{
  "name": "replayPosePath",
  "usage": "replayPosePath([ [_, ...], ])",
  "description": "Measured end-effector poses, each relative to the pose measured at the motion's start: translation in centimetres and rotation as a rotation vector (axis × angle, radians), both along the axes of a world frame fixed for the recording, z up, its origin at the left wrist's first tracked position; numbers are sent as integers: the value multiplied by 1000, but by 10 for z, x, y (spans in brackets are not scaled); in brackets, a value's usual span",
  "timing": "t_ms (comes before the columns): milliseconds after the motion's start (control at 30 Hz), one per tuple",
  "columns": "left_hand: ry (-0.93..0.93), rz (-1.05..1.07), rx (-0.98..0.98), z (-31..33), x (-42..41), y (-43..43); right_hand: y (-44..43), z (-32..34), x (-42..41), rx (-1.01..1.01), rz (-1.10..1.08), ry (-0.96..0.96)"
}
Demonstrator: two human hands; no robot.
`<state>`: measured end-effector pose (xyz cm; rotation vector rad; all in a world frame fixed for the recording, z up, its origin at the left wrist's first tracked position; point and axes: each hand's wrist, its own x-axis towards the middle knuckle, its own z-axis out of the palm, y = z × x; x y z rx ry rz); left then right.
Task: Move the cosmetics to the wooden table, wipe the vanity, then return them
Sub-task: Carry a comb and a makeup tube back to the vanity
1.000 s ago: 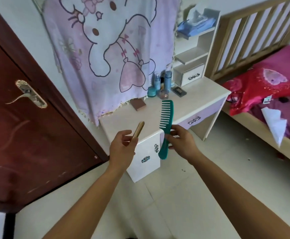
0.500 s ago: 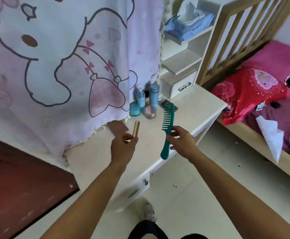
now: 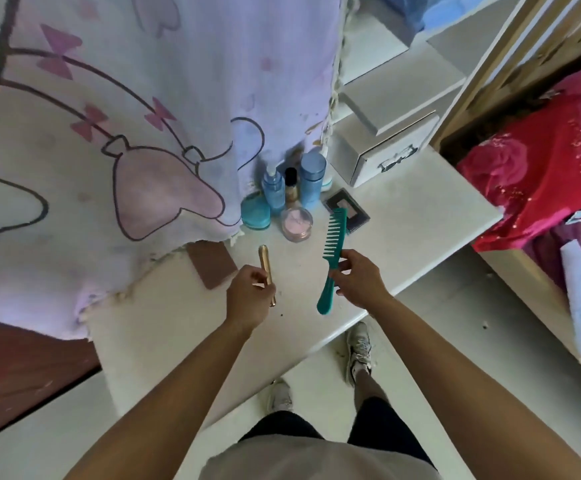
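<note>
Gripping a teal comb (image 3: 332, 258), the right hand (image 3: 356, 280) hovers over the vanity (image 3: 420, 216).

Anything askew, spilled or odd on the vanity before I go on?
Nothing is spilled, and the blue bottles stand upright. One oddity: the cartoon cloth hangs down onto the vanity top. Its frayed hem lies over a corner of the brown flat case and reaches the teal jar.

Your left hand (image 3: 247, 296) covers the middle of the gold tube (image 3: 264, 258). The hanging cloth (image 3: 143, 98) hides the back of the vanity (image 3: 403, 244) and part of a brown pad (image 3: 213, 268), perhaps a compact. The comb (image 3: 334, 233) overlaps the dark palette (image 3: 344, 202).
</note>
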<state>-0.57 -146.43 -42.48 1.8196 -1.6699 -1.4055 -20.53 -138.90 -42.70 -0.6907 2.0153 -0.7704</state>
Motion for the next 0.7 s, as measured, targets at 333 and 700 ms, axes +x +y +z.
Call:
replayPosePath([
  [333, -248, 168, 36, -57, -64, -12, -46, -66, -72, 133, 435, 59],
  [700, -394, 267, -50, -48, -75, 4, -66, -53, -96, 100, 737, 397],
])
